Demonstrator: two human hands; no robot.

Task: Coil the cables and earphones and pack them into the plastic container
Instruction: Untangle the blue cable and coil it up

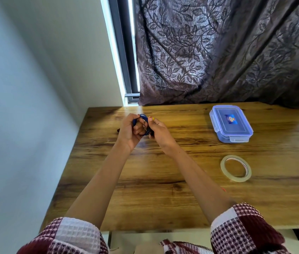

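A blue cable (143,117) is bunched in loops between both hands above the far left part of the wooden table (163,180). My left hand (129,132) grips its loops from the left, fingers curled. Pinching the same bundle from the right is my right hand (158,132). A dark red object (118,130), partly hidden behind my left hand, lies on the table. The plastic container (230,123), clear with blue clips and its lid shut, stands at the far right, well apart from both hands.
A roll of clear tape (235,168) lies flat on the table, nearer than the container. A dark leaf-patterned curtain (218,52) hangs behind the table's far edge. A pale wall (25,88) runs along the left side.
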